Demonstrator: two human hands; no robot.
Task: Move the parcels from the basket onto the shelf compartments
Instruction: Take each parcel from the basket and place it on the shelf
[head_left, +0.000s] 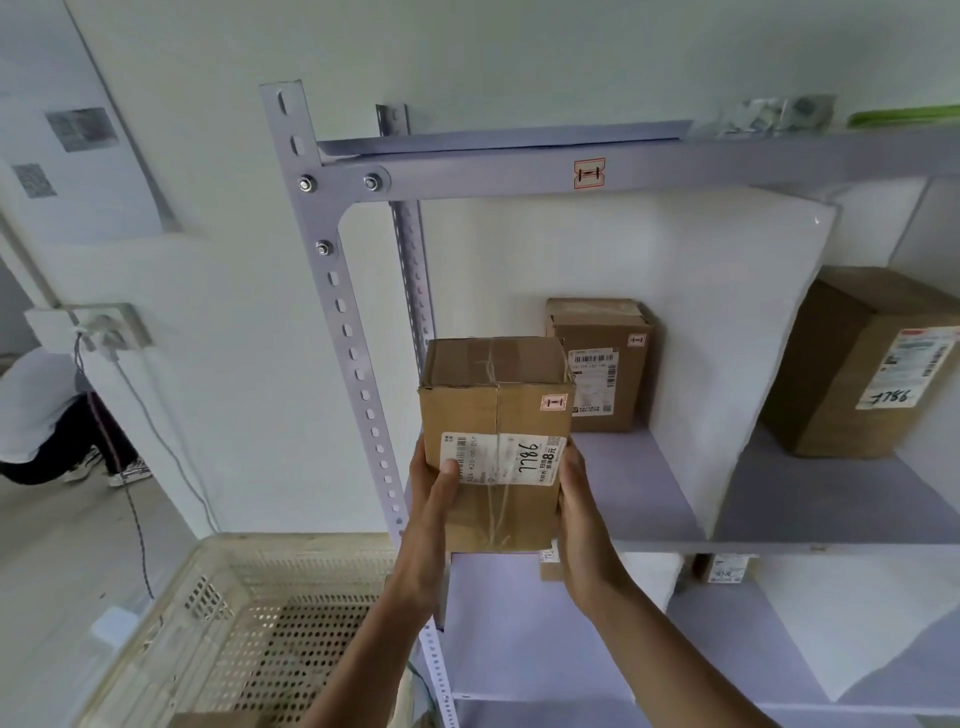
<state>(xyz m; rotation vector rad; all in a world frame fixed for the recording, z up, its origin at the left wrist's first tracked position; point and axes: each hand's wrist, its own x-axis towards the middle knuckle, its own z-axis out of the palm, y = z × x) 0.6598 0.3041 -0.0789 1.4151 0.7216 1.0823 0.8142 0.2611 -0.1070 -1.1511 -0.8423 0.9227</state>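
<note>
Both hands, left hand (434, 499) and right hand (574, 499), clamp the cardboard parcel (493, 415) at the shelf (675, 543) front edge, fingers curled round its sides. Long axis upright, label facing camera.

Handwritten 7786, upside down, on held parcel (488, 410) label, 7786 on right parcel (841, 364) label

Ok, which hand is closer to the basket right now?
Left. The left hand grips the left side of the parcel, just above and right of the far rim of the basket; the right hand holds the opposite side, farther away.
</note>
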